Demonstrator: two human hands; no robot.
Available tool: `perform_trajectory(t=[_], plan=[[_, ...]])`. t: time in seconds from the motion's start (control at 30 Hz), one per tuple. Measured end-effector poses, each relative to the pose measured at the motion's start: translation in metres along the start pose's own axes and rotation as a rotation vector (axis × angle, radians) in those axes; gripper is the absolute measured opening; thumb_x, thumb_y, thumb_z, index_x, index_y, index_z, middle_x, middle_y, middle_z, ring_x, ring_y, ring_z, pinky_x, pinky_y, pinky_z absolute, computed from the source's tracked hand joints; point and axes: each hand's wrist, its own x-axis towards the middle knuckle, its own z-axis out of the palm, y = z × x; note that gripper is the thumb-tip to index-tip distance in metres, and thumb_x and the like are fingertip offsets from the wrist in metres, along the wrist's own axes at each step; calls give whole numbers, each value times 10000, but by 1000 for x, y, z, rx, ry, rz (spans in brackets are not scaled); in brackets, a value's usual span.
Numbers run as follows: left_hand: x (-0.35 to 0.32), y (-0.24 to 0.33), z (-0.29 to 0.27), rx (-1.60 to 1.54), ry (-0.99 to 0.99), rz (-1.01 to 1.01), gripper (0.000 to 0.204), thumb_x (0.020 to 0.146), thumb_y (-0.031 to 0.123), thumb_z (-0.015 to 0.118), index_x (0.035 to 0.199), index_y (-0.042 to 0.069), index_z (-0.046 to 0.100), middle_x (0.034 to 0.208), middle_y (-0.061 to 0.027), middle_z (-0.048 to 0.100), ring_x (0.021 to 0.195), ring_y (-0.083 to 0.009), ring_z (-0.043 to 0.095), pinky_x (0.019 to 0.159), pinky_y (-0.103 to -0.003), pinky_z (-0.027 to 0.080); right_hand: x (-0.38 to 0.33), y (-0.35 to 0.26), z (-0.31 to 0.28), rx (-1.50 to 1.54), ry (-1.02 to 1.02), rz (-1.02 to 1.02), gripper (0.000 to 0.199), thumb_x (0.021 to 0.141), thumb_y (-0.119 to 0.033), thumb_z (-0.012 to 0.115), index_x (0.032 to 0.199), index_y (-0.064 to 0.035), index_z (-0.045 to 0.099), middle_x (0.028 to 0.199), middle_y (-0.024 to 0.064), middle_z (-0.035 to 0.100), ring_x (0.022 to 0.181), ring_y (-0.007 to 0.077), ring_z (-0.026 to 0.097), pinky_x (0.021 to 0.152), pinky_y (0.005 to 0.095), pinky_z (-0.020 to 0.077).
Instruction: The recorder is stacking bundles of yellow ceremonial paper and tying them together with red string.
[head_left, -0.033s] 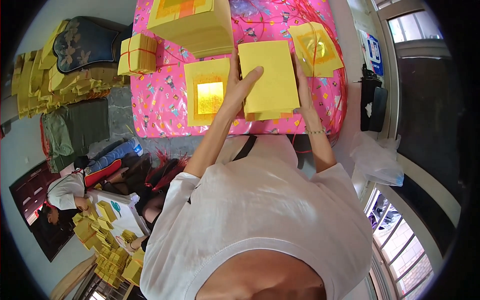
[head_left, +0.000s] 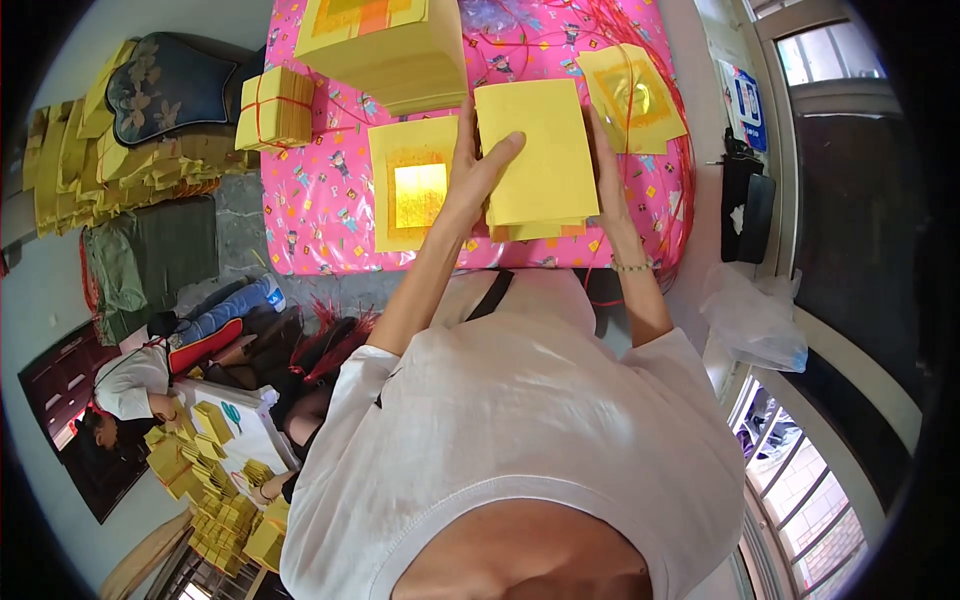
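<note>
A thick stack of yellow paper (head_left: 540, 150) is held upright between my two hands near the table's front edge. My left hand (head_left: 482, 165) grips its left side, thumb laid across the top sheet. Along the right side presses my right hand (head_left: 608, 180), its fingers partly hidden behind the stack. The lower edges of some sheets stick out unevenly. Left of my left hand lies a yellow sheet with a shiny gold foil square (head_left: 420, 195) on an orange patch. A similar gold-centred sheet (head_left: 632, 100) lies to the right, a thin red string across it.
A tall yellow paper stack (head_left: 420, 70) and a red-tied bundle (head_left: 273, 108) stand on the pink patterned tablecloth (head_left: 330, 225). Red strings (head_left: 683, 190) run down its right edge. At lower left, a person (head_left: 135, 380) works beside a white table (head_left: 245, 425) with yellow bundles.
The stack in my hands has shifted very slightly. Everything else looks the same.
</note>
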Motion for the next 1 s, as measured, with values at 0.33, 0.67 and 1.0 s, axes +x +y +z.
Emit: perform_trajectory(t=[0.33, 0.67, 1.0], plan=[[34, 0, -26, 37, -125, 125, 762, 844, 141, 623, 1455, 47, 178, 1356, -135, 406, 1244, -228, 414, 1027, -332, 345, -66, -29, 7, -793, -89, -394, 1095, 621, -243, 844, 1465, -58, 172, 1496, 169, 233, 1366, 297, 277, 1092, 414, 282], [36, -8, -28, 0, -181, 23, 586, 875, 99, 553, 1399, 118, 292, 1268, -69, 462, 1149, -167, 469, 969, -301, 387, -63, -14, 3, -774, -55, -343, 953, 674, -115, 802, 1448, -77, 248, 1432, 151, 365, 1295, 263, 402, 1033, 380, 377], [41, -5, -39, 152, -260, 57, 715, 877, 235, 625, 1442, 101, 207, 1368, -99, 393, 1189, -209, 457, 991, -333, 377, -66, -12, 7, -708, -39, -284, 937, 683, -126, 799, 1437, -31, 252, 1407, 151, 382, 1286, 246, 396, 1024, 375, 371]])
